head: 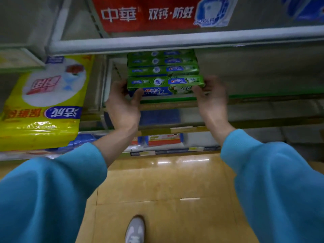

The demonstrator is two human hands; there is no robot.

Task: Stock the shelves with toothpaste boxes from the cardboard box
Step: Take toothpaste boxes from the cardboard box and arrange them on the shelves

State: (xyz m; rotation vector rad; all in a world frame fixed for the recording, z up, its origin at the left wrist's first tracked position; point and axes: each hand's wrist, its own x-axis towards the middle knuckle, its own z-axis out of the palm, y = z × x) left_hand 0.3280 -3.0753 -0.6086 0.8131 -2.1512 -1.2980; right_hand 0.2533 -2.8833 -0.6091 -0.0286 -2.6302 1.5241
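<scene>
While we stand before the shelving (175, 43), its pale rails cross the whole view, with a tan tiled floor (157, 186) below them. We wear blue sleeves (52, 186) pushed up from both wrists. On the left a big yellow package (43, 106) lies on a lower shelf, tilted, its print upside down to us. Far above, a red banner (149, 14) with white characters sits on the top tier.

In the middle tier, a row of green toothpaste boxes (163, 67) runs lengthwise across, 1 behind another; we count 3 behind the near one, though those farther back are blurred. The nearest green toothpaste box (165, 81) sits at the front of that row, lying on top of a blue and green box (163, 91).

Our left hand (122, 104) grips the left end of the front boxes, thumb curled onto the near face. Our right hand (210, 95) holds the right end, fingers wrapped round it, though motion blur softens them.

Lower shelves hold blue and orange packs (163, 139), too blurred to read. Near the bottom edge, 1 grey shoe (135, 230) shows on the floor.
</scene>
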